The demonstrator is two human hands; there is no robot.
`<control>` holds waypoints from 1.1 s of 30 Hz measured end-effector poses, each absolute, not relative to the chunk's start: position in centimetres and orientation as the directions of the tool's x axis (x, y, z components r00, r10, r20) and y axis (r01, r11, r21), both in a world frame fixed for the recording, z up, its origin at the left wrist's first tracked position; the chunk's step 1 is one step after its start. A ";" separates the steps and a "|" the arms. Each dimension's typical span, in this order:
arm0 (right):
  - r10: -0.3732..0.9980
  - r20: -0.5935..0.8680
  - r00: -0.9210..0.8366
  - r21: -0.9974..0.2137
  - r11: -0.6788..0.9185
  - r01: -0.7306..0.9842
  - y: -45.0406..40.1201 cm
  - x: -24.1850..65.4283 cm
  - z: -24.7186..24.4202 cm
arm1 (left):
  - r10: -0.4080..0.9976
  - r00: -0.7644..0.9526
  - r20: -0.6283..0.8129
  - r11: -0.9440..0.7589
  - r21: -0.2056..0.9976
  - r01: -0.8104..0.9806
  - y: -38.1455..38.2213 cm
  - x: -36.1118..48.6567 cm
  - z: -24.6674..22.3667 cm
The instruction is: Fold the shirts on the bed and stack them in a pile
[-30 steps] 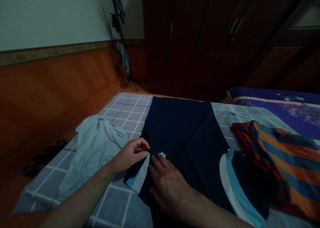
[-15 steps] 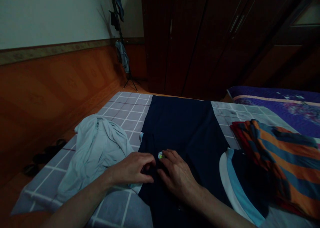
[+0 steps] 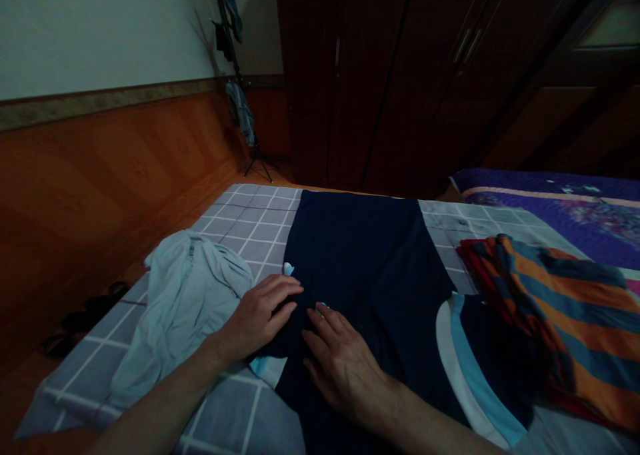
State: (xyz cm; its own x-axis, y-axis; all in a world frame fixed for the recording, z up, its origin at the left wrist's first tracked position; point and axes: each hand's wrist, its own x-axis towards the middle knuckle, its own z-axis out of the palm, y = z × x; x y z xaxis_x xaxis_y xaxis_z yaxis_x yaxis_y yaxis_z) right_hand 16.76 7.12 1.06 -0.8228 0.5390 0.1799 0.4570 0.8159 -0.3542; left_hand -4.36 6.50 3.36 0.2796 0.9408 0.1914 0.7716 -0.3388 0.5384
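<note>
A navy shirt (image 3: 360,248) with white and light-blue sleeve trim lies spread over the checked bed sheet (image 3: 260,222). My left hand (image 3: 263,312) rests on the shirt's left side, by the sleeve, with fingers stretched out. Flat on the shirt's middle lies my right hand (image 3: 343,362), its fingers extended and partly covering a small printed badge. The right sleeve spreads out toward the striped clothes. On the left, part of the other sleeve's pale trim (image 3: 270,370) shows below my left wrist.
A crumpled pale grey garment (image 3: 185,295) lies left of the shirt. Folded orange-and-blue striped clothes (image 3: 575,308) are stacked at the right. Beyond the bed stand a coat rack (image 3: 243,102) and a dark wardrobe (image 3: 370,82). Purple bedding (image 3: 550,198) lies at the far right.
My left hand has shifted left and slightly up, and its curled fingers have straightened. My right hand has moved slightly down and left, flattening over the badge.
</note>
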 end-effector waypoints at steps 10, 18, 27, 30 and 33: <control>0.606 0.244 -0.757 -0.334 0.786 0.520 7.1 18.8 4.8 | 0.885 0.465 0.009 -0.461 0.149 0.875 6.8 -5.3 -1.0; 0.813 0.582 -0.029 -0.345 0.279 0.896 6.5 32.3 5.4 | 0.854 0.511 0.094 -0.517 0.057 0.854 6.9 -5.7 -1.9; 0.867 0.099 0.488 -0.303 -0.440 0.845 2.5 36.3 1.1 | 0.807 0.541 0.236 -0.555 -0.009 0.832 7.2 -5.3 -1.7; 0.860 0.045 0.509 -0.177 -0.494 0.851 3.6 35.5 1.5 | 0.765 0.572 0.295 -0.605 0.028 0.796 6.8 -4.1 0.2; 0.864 0.060 0.500 -0.095 -0.493 0.865 4.4 34.8 1.9 | 0.715 0.628 0.308 -0.675 0.072 0.734 6.1 -2.7 2.1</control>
State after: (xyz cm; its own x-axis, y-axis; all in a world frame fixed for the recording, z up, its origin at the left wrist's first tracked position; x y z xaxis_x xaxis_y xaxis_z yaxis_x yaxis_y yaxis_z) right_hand 34.81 4.40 1.89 0.4998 0.8640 0.0604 0.8645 -0.4934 -0.0954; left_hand -2.73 6.14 2.08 0.6278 0.7150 0.3077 0.7339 -0.6754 0.0720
